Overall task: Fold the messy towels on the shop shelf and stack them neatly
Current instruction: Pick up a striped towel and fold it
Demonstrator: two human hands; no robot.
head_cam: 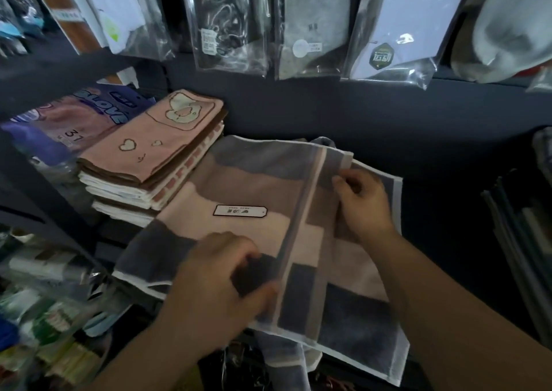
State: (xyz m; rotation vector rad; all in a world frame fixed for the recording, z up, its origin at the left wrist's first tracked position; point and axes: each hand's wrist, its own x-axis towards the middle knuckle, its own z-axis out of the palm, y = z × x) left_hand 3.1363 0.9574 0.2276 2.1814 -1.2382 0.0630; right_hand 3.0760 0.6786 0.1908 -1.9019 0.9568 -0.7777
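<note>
Head view: patchwork towel [239, 187] lies half-folded on the shelf [433, 211], under both hands. Risk: its near end appears to overhang and may slide, skewing the fold, if either grip loosens. Left hand [215, 286] grips the fold's near end; right hand [363, 202] pinches its far end. Folded stack [143, 157] sits beyond the left hand.

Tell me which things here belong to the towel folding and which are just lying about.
Job: patchwork towel, gripped along its fold by the left hand and pinched by the right hand; stack of folded towels beside it.
Lying about: hanging bagged garments; glove packet; packaged goods at lower left.
</note>
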